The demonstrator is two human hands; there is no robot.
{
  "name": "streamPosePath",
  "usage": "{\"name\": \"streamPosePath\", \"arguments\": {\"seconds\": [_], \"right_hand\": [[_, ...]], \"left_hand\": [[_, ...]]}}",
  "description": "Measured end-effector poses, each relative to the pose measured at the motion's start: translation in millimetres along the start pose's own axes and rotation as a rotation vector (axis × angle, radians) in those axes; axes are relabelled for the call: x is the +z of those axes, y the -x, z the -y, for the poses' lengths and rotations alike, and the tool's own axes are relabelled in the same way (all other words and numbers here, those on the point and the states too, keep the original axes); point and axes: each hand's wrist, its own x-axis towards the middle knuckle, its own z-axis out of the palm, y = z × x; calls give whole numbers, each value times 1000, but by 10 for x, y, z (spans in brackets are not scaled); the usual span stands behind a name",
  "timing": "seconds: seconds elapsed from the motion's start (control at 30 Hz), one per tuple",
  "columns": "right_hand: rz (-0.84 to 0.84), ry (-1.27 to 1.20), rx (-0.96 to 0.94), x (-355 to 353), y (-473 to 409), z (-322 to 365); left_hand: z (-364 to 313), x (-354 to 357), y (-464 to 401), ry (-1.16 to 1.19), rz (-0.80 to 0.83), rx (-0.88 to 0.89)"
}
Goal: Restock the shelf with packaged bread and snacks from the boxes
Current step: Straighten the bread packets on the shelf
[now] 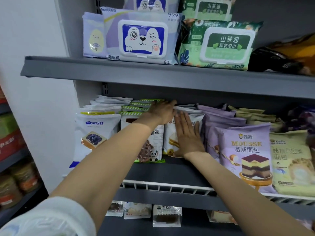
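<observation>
On the middle shelf [170,169] stand rows of bread packs. My right hand [187,135] lies flat, fingers straight, against the front of a white bread pack [170,142]. My left hand [163,111] reaches over the top of that same row and curls round the upper edges of the white packs behind it. To the left stand a green-trimmed pack with a panda [150,150] and a white blueberry toast pack [95,135]. To the right stand purple mousse bread packs [245,154] and a pale green bread pack [289,159].
The upper shelf [153,74] holds wet-wipe packs, purple [141,36] and green [219,45]. A white wire rail [163,186] runs along the middle shelf's front edge. Below it lie small clear-wrapped snacks [167,215]. Another rack with goods [12,150] stands at the left.
</observation>
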Motion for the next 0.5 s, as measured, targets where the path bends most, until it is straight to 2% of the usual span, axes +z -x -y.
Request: {"name": "streamPosePath", "arguments": {"seconds": [0.13,0.27,0.33,0.5], "right_hand": [[56,-138,-6,-19,15,-33],[43,-94,42,-92,3,1],[38,-98,45,-122,-9,8],[76,-110,-6,-348,24,-118]], "left_hand": [[-28,46,-64,-52,76,7],[-129,35,-100,-115,99,-73],[-190,45,-78,-124,48,-94],[-287,96,138,-57,-214,-64]]}}
